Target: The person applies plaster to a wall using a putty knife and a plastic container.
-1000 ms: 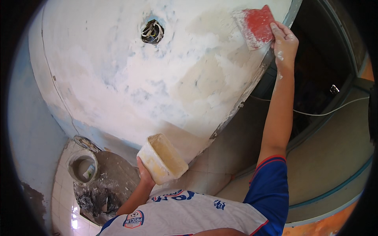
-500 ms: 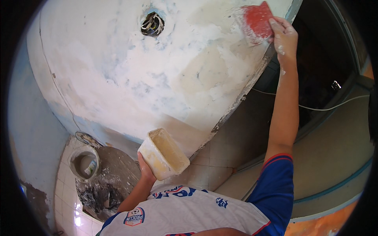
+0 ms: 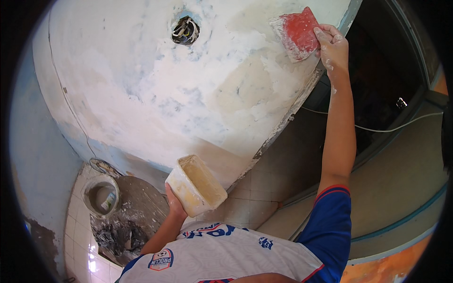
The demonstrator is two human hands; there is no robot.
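My right hand (image 3: 334, 46), arm stretched up, pinches the edge of a flat red filler spreader (image 3: 301, 32). Whitish filler smears the spreader's left and lower edges, and it lies against the upper right of the patchy white wall (image 3: 188, 94). White specks mark my wrist. Low in front of my body, my left hand (image 3: 174, 203) grips a rectangular whitish plastic tub (image 3: 188, 191) from its left side. The tub is tilted, and pale filler coats its inside. Part of my left hand is hidden behind the tub.
A round hole with loose wires (image 3: 185, 30) opens in the wall. A bucket (image 3: 89, 191) and a crumpled black plastic bag (image 3: 122, 238) are on a dirty board (image 3: 141, 191) at lower left. A dark doorway (image 3: 382, 70) borders the wall's rough right edge; a white cable (image 3: 401, 128) crosses there.
My right hand and the red spreader have shifted a little left and slightly down across the wall. My left hand and the tub stay almost where they were.
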